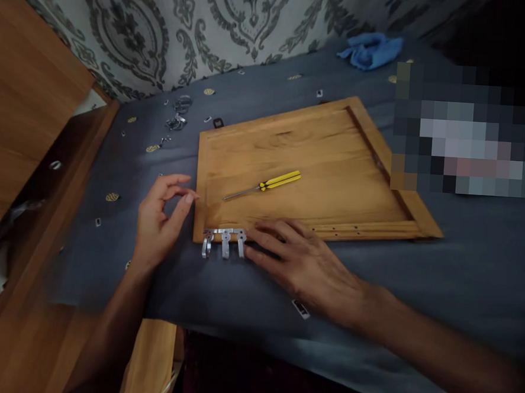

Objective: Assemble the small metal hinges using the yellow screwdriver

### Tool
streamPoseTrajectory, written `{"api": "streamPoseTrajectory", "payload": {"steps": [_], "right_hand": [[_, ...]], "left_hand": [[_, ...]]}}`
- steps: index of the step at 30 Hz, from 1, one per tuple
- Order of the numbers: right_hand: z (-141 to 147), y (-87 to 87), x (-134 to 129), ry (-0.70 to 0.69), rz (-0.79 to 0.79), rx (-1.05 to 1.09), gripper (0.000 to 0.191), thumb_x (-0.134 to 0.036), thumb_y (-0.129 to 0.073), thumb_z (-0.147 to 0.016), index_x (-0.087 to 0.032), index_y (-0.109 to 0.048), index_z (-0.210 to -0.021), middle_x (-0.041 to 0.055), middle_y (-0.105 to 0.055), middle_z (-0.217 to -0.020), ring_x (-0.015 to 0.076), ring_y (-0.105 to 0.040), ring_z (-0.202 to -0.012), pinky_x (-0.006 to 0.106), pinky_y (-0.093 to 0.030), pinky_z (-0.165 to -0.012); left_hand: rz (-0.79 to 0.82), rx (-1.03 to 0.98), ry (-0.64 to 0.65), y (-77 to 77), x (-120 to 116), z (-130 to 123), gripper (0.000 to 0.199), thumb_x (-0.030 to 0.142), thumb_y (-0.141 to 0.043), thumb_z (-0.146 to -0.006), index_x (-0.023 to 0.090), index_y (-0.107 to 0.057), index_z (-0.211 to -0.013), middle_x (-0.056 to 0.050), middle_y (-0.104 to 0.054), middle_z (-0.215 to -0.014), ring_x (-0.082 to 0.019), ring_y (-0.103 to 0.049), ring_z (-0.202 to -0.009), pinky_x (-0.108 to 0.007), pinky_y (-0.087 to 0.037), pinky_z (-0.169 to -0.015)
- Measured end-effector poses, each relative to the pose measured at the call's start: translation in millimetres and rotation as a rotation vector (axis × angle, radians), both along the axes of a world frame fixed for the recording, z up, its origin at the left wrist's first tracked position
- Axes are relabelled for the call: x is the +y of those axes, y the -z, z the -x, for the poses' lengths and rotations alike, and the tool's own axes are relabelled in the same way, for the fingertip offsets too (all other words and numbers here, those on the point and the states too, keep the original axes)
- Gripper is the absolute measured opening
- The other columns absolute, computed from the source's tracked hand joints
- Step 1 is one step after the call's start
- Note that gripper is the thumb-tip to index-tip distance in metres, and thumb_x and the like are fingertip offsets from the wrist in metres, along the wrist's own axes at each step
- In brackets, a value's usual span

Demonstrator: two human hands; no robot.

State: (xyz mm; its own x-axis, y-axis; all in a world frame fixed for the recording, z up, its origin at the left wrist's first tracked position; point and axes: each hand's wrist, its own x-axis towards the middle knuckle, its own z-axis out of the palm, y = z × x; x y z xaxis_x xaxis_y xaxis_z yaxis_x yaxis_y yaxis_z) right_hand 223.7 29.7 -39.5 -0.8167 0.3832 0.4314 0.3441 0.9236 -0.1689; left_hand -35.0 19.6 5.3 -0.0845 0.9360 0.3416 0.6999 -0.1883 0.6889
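A metal hook rack (225, 236) with three hooks lies along the near left edge of a framed wooden panel (292, 154), its hooks hanging over the edge. My right hand (300, 261) rests on the panel's near rail, fingertips holding the right end of the rack. At the panel's left edge, my left hand (161, 217) is raised with thumb and index finger pinched together. Whatever may be between them is too small to make out. A yellow-handled screwdriver (267, 186) lies on the panel, its shaft pointing left.
Loose metal hardware (177, 122) lies on the dark blue patterned sheet (122, 235), left of the panel. A blue cloth (371, 50) sits at the back. Wooden furniture (32, 99) stands at the left, and a blurred patch (466, 138) covers the right side.
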Motion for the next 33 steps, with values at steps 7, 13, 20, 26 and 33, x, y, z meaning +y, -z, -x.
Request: {"api": "streamPoseTrajectory", "payload": {"steps": [7,13,20,26,33], "right_hand": [[4.6,4.3,-2.6,0.049,-0.042,0.063,0.016,-0.027,-0.061,-0.100,-0.019,-0.074,-0.104,0.0056,-0.076,-0.120,0.0258,-0.064,-0.111,0.042,-0.054,-0.092],[9.8,6.5,-5.1,0.113,-0.089,0.111,0.014,-0.029,-0.064,-0.099,-0.022,-0.076,-0.097,0.0030,-0.078,-0.113,0.0226,-0.066,-0.109,0.046,-0.050,-0.102],[13.5,10.0,-10.0,0.161,-0.144,0.122,0.012,-0.026,-0.065,-0.098,-0.023,-0.077,-0.097,0.0019,-0.079,-0.113,0.0215,-0.067,-0.110,0.050,-0.046,-0.108],[14.4,8.6,-10.5,0.154,-0.143,0.150,0.012,-0.025,-0.067,-0.097,-0.021,-0.077,-0.095,0.0034,-0.080,-0.110,0.0221,-0.067,-0.106,0.049,-0.049,-0.105],[15.9,5.2,-11.1,0.160,-0.133,0.135,0.012,-0.026,-0.066,-0.098,-0.022,-0.077,-0.096,0.0024,-0.079,-0.111,0.0211,-0.066,-0.104,0.046,-0.048,-0.103]], "left_hand": [[0.029,0.063,0.085,5.1,-0.5,-0.9,0.022,0.035,-0.059,-0.096,0.023,-0.061,-0.115,-0.004,-0.076,-0.096,-0.021,-0.072,-0.092,-0.029,-0.055,-0.068],[-0.005,0.083,0.190,8.4,-0.4,-1.7,0.018,0.031,-0.059,-0.095,0.023,-0.063,-0.111,-0.002,-0.075,-0.096,-0.019,-0.072,-0.093,-0.032,-0.056,-0.080],[-0.020,0.107,0.314,10.3,-2.6,-5.7,0.016,0.026,-0.056,-0.097,0.022,-0.065,-0.110,-0.005,-0.075,-0.102,-0.019,-0.071,-0.095,-0.034,-0.056,-0.086],[0.006,0.132,0.437,9.6,-5.4,-10.2,0.020,0.018,-0.047,-0.100,0.021,-0.063,-0.113,-0.005,-0.075,-0.104,-0.018,-0.072,-0.097,-0.034,-0.057,-0.088],[0.077,0.153,0.478,13.3,-6.0,-12.4,0.025,0.014,-0.044,-0.101,0.022,-0.060,-0.118,-0.006,-0.074,-0.108,-0.020,-0.071,-0.104,-0.038,-0.056,-0.093]]}}
